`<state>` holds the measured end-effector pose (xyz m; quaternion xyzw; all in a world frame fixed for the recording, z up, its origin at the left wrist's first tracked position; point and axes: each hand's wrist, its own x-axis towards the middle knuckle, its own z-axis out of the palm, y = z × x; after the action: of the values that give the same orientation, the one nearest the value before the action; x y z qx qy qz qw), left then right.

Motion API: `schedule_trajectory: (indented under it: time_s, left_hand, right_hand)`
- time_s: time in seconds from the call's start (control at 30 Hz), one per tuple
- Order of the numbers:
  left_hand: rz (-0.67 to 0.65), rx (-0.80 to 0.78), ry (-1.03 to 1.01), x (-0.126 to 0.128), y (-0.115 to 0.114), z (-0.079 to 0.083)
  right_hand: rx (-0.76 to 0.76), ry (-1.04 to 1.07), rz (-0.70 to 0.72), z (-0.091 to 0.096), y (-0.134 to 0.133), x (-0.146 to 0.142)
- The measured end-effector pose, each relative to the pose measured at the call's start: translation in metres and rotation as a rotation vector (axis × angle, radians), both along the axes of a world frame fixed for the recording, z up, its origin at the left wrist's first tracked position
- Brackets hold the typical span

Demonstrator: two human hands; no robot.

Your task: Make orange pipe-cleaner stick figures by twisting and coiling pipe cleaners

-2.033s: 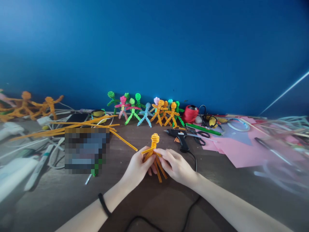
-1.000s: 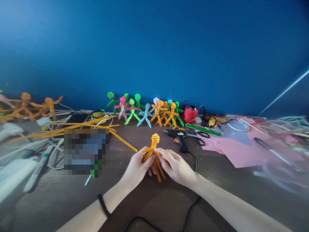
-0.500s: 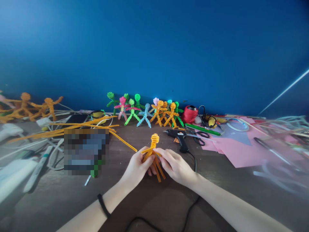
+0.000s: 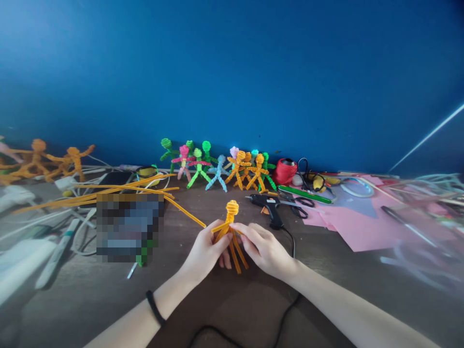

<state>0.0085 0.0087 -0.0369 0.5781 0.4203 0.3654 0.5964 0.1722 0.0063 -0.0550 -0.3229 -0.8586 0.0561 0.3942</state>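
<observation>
An orange pipe cleaner figure (image 4: 232,209) with a coiled round head is held upright between my two hands, low over the table. My left hand (image 4: 208,246) pinches its body from the left, with the thumb across the front. My right hand (image 4: 266,249) is closed on the figure's right side, thumb and fingertips at the strands just below the neck. Straight orange strands stick out to the left and hang down between the hands. Part of the body is hidden behind my fingers.
Finished pipe cleaner figures (image 4: 216,174) stand along the blue wall. Loose orange pipe cleaners (image 4: 126,186) lie at left above a blurred-out device (image 4: 130,227). A black glue gun (image 4: 270,205), its cord running forward, lies right of centre beside pink paper (image 4: 358,227).
Almost nothing differs. Both hands keep their hold on the orange figure, with only slight shifts of the fingers.
</observation>
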Motion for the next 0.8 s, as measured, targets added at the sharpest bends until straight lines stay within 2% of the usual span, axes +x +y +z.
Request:
schedule_trajectory:
  time_s: [0.4,0.8]
  left_hand:
    - [-0.071,-0.059,-0.082,-0.0014,0.0028,-0.0013]
    - [0.030,-0.014,-0.007,0.0009,-0.0009,0.0006]
  right_hand:
    - [-0.027,0.010,-0.018,-0.0027,0.0019,0.0030]
    - [-0.063,0.018,-0.028,-0.0039,0.0010,0.0031]
